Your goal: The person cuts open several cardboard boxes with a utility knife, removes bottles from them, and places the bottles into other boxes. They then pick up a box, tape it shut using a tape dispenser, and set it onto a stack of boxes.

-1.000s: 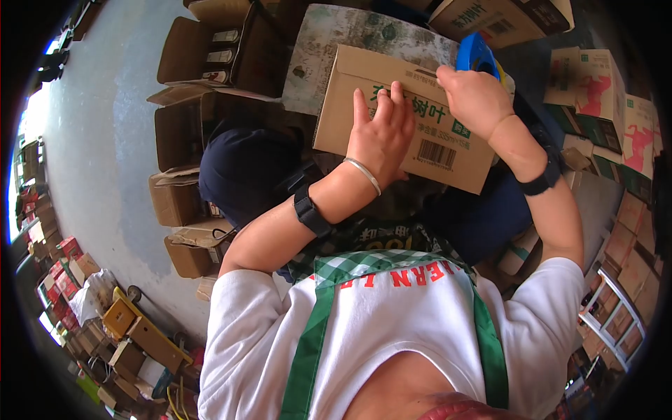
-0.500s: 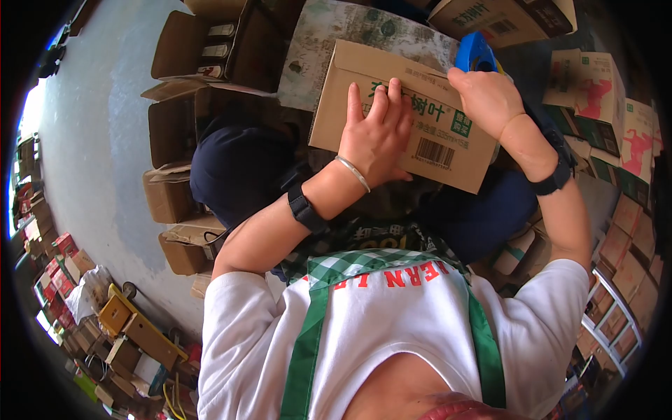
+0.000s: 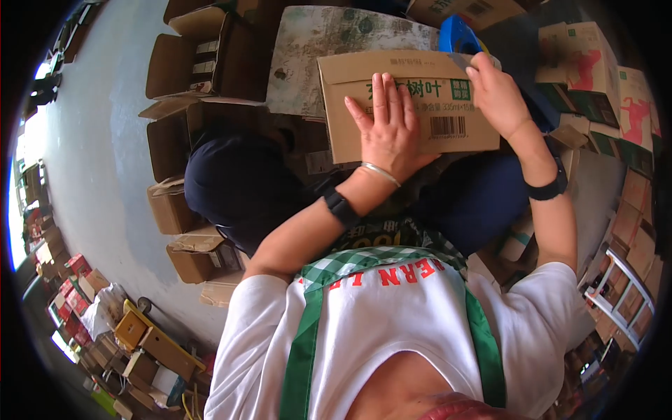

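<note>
A brown cardboard box (image 3: 350,133) with green Chinese lettering and a barcode lies over my lap. My left hand (image 3: 392,129) rests flat on its printed side, fingers spread. At the box's upper right corner, my right hand (image 3: 498,98) is closed on what looks like a blue tape dispenser (image 3: 458,35), whose body shows just beyond the knuckles. The grip itself is mostly hidden by my fingers. A greyish, tape-like strip (image 3: 460,63) shows on the box edge beside my thumb.
A worn, stained board (image 3: 301,63) lies beyond the box. Open cartons (image 3: 171,136) line the left side, one holding small packs. Printed cartons (image 3: 588,63) stack at right, near a metal frame (image 3: 616,301). A yellow wooden item (image 3: 157,339) stands lower left.
The box has turned counterclockwise, so its top edge is nearly level. My left hand has shifted slightly right and down on it. My right hand remains closed at the corner.
</note>
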The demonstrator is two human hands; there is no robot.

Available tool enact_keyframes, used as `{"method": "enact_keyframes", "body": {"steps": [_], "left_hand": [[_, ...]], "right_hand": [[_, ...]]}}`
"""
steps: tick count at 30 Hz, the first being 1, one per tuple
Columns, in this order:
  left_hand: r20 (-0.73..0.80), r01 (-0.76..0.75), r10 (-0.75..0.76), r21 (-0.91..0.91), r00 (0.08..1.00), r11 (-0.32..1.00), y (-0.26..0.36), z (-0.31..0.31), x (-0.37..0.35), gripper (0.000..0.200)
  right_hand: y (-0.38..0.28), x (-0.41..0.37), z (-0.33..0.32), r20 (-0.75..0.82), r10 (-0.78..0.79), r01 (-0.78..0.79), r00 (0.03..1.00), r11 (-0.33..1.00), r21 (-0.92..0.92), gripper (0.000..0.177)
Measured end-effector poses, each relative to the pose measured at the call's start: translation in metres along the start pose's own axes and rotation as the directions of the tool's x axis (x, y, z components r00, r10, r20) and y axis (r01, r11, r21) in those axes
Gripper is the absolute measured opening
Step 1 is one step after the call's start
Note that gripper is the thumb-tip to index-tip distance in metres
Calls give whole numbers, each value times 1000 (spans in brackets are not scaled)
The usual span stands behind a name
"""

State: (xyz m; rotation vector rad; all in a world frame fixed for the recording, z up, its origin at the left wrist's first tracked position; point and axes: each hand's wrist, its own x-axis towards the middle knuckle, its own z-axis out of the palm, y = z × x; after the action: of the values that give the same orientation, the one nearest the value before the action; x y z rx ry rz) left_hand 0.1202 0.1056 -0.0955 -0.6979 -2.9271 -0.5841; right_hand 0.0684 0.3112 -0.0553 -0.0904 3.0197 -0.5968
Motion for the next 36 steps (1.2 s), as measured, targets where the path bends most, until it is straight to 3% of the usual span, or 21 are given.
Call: {"method": "enact_keyframes", "body": {"steps": [2, 4, 6, 8, 10, 12, 15, 16, 18, 29, 31, 33, 36], "left_hand": [[6, 10, -10, 21, 1000, 1000, 13, 3, 3, 114], [7, 32, -32, 6, 999, 999, 20, 2, 4, 115], [17, 17, -17, -7, 1000, 1000, 14, -5, 0, 115], [228, -100, 83, 67, 970, 993, 3, -23, -5, 111], [413, -180, 72, 227, 908, 957, -9, -47, -11, 108], [497, -253, 58, 335, 866, 908, -23, -67, -16, 106], [569, -361, 121, 332, 814, 871, -47, -82, -15, 103], [564, -361, 125, 329, 816, 873, -52, -79, -16, 103], [451, -424, 238, 373, 860, 825, -59, -68, -19, 102], [259, -398, 321, 355, 911, 846, -63, -48, -12, 89], [249, -383, 308, 364, 918, 849, -61, -50, -12, 88], [308, -415, 318, 333, 897, 847, -60, -54, -11, 51], [303, -411, 316, 335, 899, 848, -60, -55, -11, 50]], "right_hand": [[-10, -3, 7, 60, 137, -139, 989, 990, 25, 14], [-19, -4, 11, 45, 158, -153, 986, 983, -104, 15], [-21, -2, 16, 45, 170, -166, 984, 981, -96, 15], [-25, 0, 17, 45, 184, -180, 982, 980, -89, 15], [-31, 3, 15, 56, 210, -200, 976, 970, -137, 13], [-27, 6, 20, 50, 183, -172, 982, 971, -168, 13], [-30, 8, 19, 14, 105, -100, 994, 970, -222, 15], [-32, 9, 15, -6, 41, -41, 999, 967, -252, 15], [-40, 11, 9, 26, 90, -79, 996, 955, -287, 13], [-52, 17, 1, 98, 136, -95, 986, 935, -343, 13], [-51, 16, 0, 131, 165, -126, 978, 956, -263, 13], [-49, 14, 1, 183, 175, -132, 967, 966, -224, 13], [-52, 11, -3, 231, 206, -164, 951, 968, -189, 16]]}}
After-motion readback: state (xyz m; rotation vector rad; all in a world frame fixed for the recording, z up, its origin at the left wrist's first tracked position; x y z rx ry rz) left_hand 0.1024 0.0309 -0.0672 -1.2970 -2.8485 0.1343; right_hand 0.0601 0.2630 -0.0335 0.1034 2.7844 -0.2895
